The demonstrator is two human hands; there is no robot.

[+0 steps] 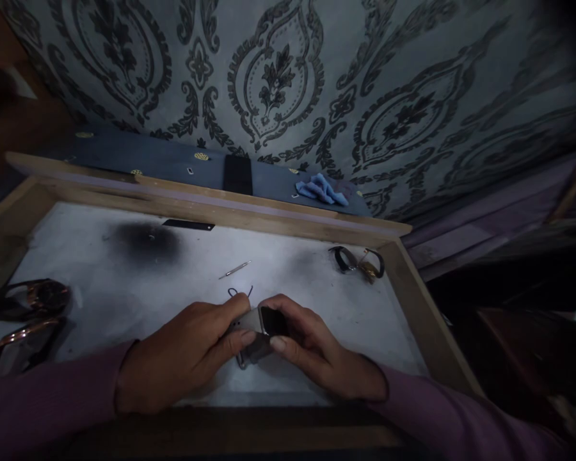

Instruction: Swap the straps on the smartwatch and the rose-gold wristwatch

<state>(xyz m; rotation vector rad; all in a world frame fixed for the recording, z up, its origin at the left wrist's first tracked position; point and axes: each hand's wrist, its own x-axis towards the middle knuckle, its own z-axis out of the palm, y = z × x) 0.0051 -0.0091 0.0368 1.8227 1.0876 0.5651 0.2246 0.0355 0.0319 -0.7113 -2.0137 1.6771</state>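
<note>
Between my two hands is a smartwatch [272,321] with a dark screen and a light strap [248,323]. My left hand [182,352] pinches the strap between thumb and forefinger. On the other side, my right hand [317,349] grips the watch case, its thumb at the lower edge and its fingers behind. The strap's buckle end [241,362] hangs below my left fingers. Just beyond my left hand lies a thin dark cord [232,292], partly hidden. A slim metal tool [235,269] rests on the white surface farther ahead.
A wooden-rimmed tray [413,307] surrounds the work surface. Dark and rose-gold watches [52,296] sit at the left; two more [346,259] lie at the right. Near the back edge is a black blade-like strip [189,225]. A blue cloth [322,189] lies beyond the rim.
</note>
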